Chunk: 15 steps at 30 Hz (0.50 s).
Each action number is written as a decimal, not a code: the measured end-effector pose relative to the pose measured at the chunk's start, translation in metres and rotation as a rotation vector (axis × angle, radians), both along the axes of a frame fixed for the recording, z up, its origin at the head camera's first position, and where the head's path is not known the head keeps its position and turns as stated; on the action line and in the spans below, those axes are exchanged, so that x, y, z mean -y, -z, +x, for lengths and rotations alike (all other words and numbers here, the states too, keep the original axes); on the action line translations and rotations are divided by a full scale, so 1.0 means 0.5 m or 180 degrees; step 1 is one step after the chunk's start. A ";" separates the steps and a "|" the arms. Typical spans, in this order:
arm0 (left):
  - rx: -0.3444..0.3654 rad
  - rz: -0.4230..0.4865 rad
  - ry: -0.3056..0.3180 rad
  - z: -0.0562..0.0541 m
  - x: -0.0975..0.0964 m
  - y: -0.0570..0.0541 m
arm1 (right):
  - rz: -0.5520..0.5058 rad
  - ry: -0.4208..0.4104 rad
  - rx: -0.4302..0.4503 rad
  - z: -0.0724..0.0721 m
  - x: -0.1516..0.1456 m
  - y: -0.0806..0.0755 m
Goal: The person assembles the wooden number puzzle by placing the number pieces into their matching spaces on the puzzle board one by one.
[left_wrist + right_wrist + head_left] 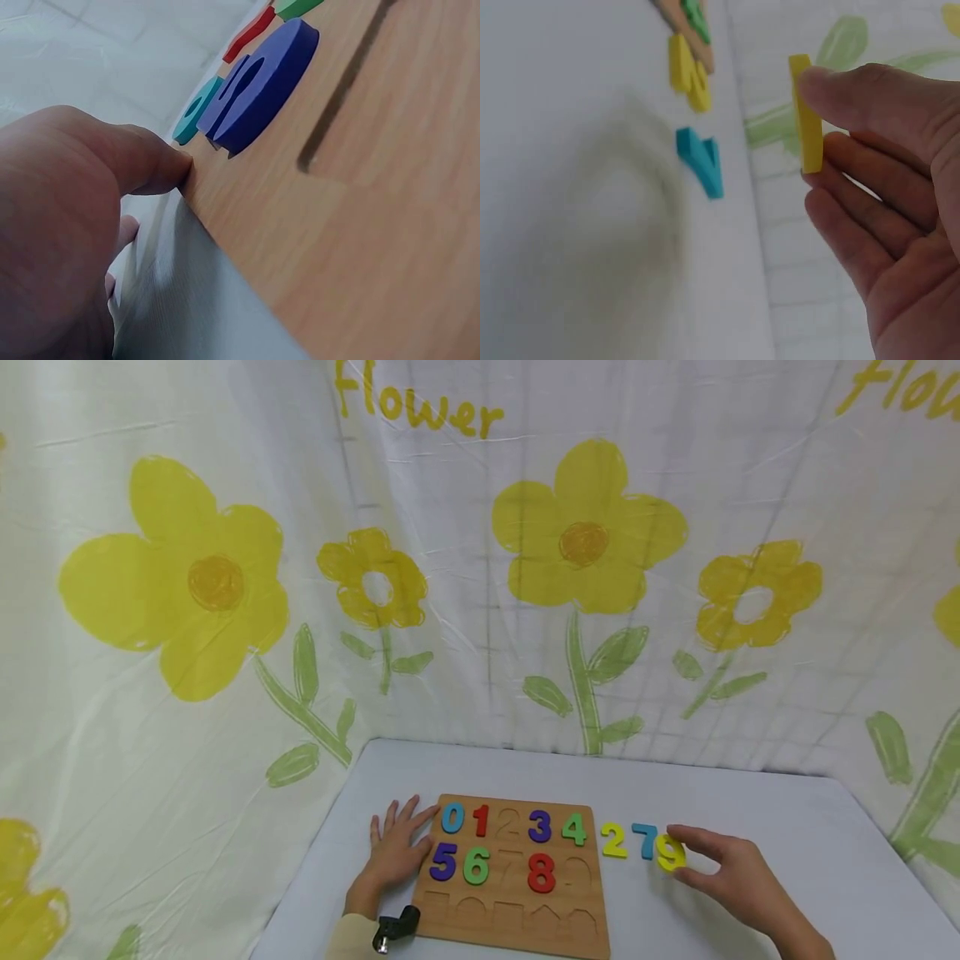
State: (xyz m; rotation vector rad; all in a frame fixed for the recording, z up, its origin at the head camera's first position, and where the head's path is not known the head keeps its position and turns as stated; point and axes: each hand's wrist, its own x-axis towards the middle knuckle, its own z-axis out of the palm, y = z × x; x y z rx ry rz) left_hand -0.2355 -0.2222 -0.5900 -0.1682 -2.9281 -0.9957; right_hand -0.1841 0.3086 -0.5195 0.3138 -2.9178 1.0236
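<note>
From the head view, the right hand [738,877] has the yellow nine [672,866] pinched at its edges between thumb and pointing finger, over the table [787,814], to the right of the blue seven [645,829] and the yellow two [613,852]. The left hand [392,852] lies spread, fingers apart and holding nothing, with its thumb at the left edge of the wooden board [468,933]. The nine looks light and stiff, and not easy to break. Its smooth sides might slip a bit, so the outside edges seem a good place to hold it, leaving the flat face free. The left wrist view shows the thumb [154,157] touching the board's edge near the purple five [266,82], which sticks up above the wood; the head view hides how tall it stands. The nine is not seen there. The right wrist view shows the nine side-on, like a thin yellow bar, so you can see how thick it is but not its number shape. It also shows a gap between the nine and the seven, which look almost touching from the head.
</note>
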 end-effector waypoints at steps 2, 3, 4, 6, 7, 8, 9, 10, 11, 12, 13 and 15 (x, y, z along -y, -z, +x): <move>0.0002 -0.0007 -0.0001 -0.001 0.000 0.002 | -0.0028 0.0021 0.0038 0.007 0.014 -0.004; -0.0005 -0.0013 0.0001 -0.001 0.000 0.003 | -0.0055 0.0032 0.0067 0.010 0.021 -0.006; -0.0005 -0.0011 -0.0002 -0.001 0.001 0.003 | -0.0072 0.0014 0.0072 0.014 0.027 -0.007; 0.0015 -0.0016 -0.0015 -0.001 0.002 0.004 | -0.0124 0.0032 0.0111 0.020 0.042 -0.007; 0.0010 -0.0005 -0.0013 -0.001 0.002 0.003 | -0.0151 0.0042 0.0123 0.024 0.049 -0.007; 0.0022 -0.0005 -0.0015 -0.001 0.002 0.003 | -0.0183 0.0055 0.0123 0.027 0.057 -0.006; 0.0016 0.0000 -0.0013 -0.001 0.003 0.002 | -0.0207 0.0050 0.0099 0.030 0.063 -0.005; 0.0029 -0.0002 -0.0013 -0.001 0.003 0.001 | -0.0234 0.0049 0.0065 0.033 0.069 -0.003; 0.0039 -0.0009 -0.0010 -0.001 0.003 0.001 | -0.0270 0.0071 0.0050 0.036 0.076 -0.002; 0.0034 -0.0007 -0.0003 -0.001 0.003 0.000 | -0.0306 0.0076 0.0002 0.038 0.083 -0.001; 0.0035 -0.0014 -0.0003 -0.001 0.003 -0.001 | -0.0355 0.0074 -0.0040 0.039 0.089 0.000; 0.0040 -0.0015 -0.0006 -0.001 0.003 -0.001 | -0.0453 0.0065 -0.0123 0.041 0.102 0.002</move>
